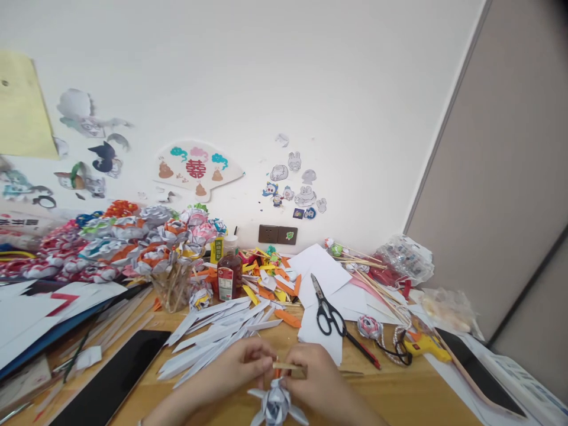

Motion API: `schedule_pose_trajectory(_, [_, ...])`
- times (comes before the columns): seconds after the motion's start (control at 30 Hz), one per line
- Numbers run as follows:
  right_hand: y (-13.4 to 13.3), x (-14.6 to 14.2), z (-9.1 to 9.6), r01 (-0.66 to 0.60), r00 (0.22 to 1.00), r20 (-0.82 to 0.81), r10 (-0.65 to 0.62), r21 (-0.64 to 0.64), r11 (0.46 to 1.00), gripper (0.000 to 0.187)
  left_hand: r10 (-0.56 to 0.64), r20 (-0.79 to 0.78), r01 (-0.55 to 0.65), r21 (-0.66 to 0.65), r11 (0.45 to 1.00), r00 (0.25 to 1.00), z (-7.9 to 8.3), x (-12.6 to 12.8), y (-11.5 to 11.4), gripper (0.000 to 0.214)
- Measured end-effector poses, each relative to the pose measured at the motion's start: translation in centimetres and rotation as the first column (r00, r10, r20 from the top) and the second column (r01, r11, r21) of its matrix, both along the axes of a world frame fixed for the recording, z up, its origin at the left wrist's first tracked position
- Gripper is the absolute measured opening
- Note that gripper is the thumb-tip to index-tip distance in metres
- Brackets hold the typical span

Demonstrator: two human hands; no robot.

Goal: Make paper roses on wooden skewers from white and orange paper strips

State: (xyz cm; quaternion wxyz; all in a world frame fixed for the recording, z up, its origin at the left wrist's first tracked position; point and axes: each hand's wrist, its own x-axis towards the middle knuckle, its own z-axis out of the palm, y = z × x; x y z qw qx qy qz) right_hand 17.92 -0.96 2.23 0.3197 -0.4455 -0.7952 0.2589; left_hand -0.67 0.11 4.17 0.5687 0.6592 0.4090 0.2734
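Observation:
A white paper flower point(276, 407) with pointed petals hangs upside down at the bottom of the view, an orange piece at its base. My right hand point(316, 374) is closed around the flower's base. A narrow tan strip point(287, 367) stretches from the right fingers across to the left ones. My left hand point(249, 365) is closed in a pinch beside the strip's end; what lies between its fingertips is partly hidden. Folded white paper strips point(222, 336) lie just beyond the left hand, and black-handled scissors point(327, 310) rest on white paper beyond the right.
Finished paper flowers point(151, 254) crowd the back left, some in a clear cup point(173, 290). A bottle point(227, 272) stands by orange and yellow paper pieces point(275, 278). Phones lie left point(118, 376) and right point(481, 373). A yellow glue gun point(426, 346) lies right of a small paper flower point(369, 326).

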Motion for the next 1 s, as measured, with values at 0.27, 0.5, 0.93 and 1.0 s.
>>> schedule_pose_trajectory(0.27, [0.1,0.0,0.1,0.034,0.999,-0.037,-0.034,0.011,0.999,0.014,0.008,0.091,0.002,-0.105,0.994,0.996,-3.1,0.6,0.8,0.046])
schedule_pose_trajectory(0.5, [0.2,0.7,-0.3,-0.256,0.964,0.033,0.264,0.389,0.885,0.024,0.05,0.102,-0.044,-0.061,0.997,0.994,-3.1,0.7,0.9,0.051])
schedule_pose_trajectory(0.93, [-0.8,1.0,1.3,-0.308,0.951,0.058,0.303,0.216,0.927,0.026,0.026,0.048,-0.027,0.024,0.999,0.999,-2.4,0.9,0.7,0.05])
schedule_pose_trajectory(1.0, [-0.9,0.8,1.4,-0.323,0.946,0.103,0.306,0.25,0.913,0.024,0.046,0.052,-0.048,0.03,0.998,0.998,-2.7,0.9,0.8,0.052])
